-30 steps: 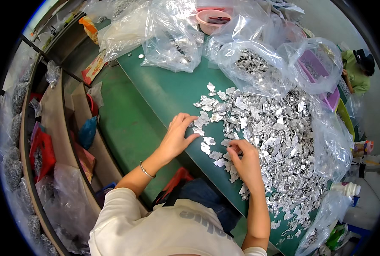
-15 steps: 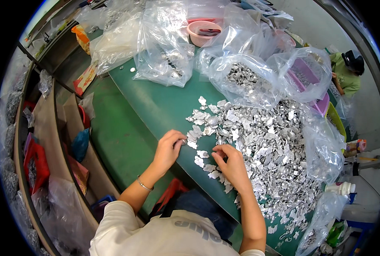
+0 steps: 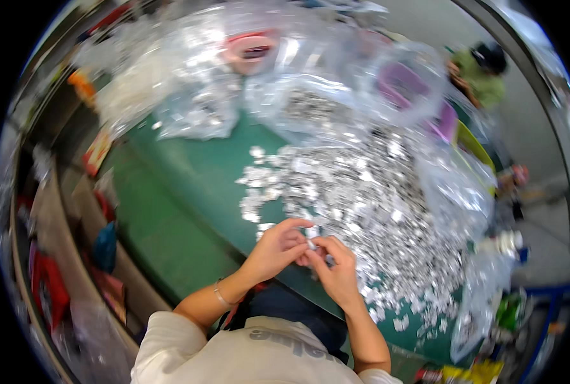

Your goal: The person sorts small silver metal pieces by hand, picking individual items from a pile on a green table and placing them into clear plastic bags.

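Observation:
My left hand [image 3: 277, 249] and my right hand [image 3: 334, 264] meet over the near edge of the green table. Between their fingertips is a small silver metal piece [image 3: 311, 244], blurred and mostly covered by fingers. Both hands are closed around it in a pinch. Just beyond them spreads a wide heap of small flat silver metal pieces [image 3: 368, 198], some loose ones lying at its left side.
Clear plastic bags [image 3: 202, 105] stand along the table's far side, one holding more metal pieces [image 3: 314, 105]. Behind are a pink basin [image 3: 250, 54] and a purple bin [image 3: 403, 86]. A person in green [image 3: 483, 80] is at the far right. Shelves [image 3: 61, 230] run along the left.
My hands have come together, the left moving right to meet the right at a small metal piece. The whole view has shifted and blurred.

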Demonstrator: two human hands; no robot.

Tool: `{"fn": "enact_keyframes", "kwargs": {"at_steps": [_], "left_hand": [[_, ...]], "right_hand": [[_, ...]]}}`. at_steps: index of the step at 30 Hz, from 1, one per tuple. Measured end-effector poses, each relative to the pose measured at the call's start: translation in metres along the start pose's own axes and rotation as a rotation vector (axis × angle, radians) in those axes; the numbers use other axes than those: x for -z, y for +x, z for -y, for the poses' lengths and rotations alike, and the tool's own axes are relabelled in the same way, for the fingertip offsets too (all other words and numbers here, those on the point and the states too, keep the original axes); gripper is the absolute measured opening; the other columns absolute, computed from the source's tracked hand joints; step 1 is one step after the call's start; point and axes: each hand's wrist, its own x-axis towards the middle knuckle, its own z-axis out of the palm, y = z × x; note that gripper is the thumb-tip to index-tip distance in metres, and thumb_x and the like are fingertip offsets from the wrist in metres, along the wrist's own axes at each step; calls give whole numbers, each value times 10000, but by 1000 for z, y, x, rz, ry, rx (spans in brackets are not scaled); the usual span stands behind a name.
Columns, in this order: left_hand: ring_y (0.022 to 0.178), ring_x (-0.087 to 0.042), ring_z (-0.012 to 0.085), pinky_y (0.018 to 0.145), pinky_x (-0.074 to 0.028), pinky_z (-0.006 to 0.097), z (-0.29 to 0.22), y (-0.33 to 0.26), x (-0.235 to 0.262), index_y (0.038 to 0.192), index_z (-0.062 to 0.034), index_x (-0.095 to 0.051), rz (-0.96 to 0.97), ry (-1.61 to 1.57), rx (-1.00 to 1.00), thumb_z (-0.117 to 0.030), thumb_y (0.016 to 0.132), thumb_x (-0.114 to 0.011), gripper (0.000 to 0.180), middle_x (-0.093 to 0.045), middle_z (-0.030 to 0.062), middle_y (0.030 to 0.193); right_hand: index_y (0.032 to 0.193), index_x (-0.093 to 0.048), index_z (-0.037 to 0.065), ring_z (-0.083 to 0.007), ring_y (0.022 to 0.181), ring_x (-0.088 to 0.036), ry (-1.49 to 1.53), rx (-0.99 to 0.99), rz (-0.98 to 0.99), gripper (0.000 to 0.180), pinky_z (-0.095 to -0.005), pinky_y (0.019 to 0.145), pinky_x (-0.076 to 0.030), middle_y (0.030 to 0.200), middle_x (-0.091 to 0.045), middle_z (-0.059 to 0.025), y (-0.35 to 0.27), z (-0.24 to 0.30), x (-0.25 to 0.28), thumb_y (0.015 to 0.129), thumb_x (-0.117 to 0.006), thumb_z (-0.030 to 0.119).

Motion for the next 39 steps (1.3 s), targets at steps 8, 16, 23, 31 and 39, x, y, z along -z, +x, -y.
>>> {"fn": "enact_keyframes", "kwargs": {"at_steps": [8, 16, 23, 31, 39], "left_hand": [[805, -621, 135, 705, -511, 243, 13, 5, -45, 1157, 41, -517, 132, 219, -56, 41, 878, -516, 279, -639, 110, 912], [748, -576, 96, 688, -470, 215, 36, -4, -20, 1083, 49, -553, 10, 318, -125, 31, 882, -515, 205, -620, 70, 857], [761, -561, 93, 711, -461, 216, 37, -19, -11, 1077, 54, -558, -38, 370, -104, 28, 876, -523, 206, -621, 65, 857], [807, -604, 194, 737, -475, 272, 39, -24, -26, 1008, 9, -612, -149, 871, -335, 53, 779, -606, 234, -629, 112, 887], [1236, -370, 325, 976, -296, 548, 51, 6, -81, 1180, -78, -534, 152, 1359, -584, -119, 746, -676, 458, -424, 116, 1329]], "right_hand": [[939, -622, -25, -187, 711, -596, -83, -119, -270, 141, -264, 598, -467, 843, -576, -98, -54, -7, 66, 813, -635, 37], [825, -635, -3, -224, 684, -598, -697, -154, -872, 60, -319, 620, -466, 798, -627, -117, -134, -46, 195, 777, -645, 31], [989, -619, 55, -349, 765, -616, -1402, -712, -1025, 195, -445, 622, -476, 913, -612, -133, -136, -97, 307, 867, -558, 194], [952, -645, 45, -301, 722, -621, -883, -397, -717, 153, -402, 633, -482, 866, -639, -129, -122, -56, 218, 827, -603, 123], [1167, -516, -2, -397, 1165, -368, -948, -187, -311, 494, -507, 971, -281, 1291, -398, -197, -90, -64, 129, 760, -687, 219]]}}
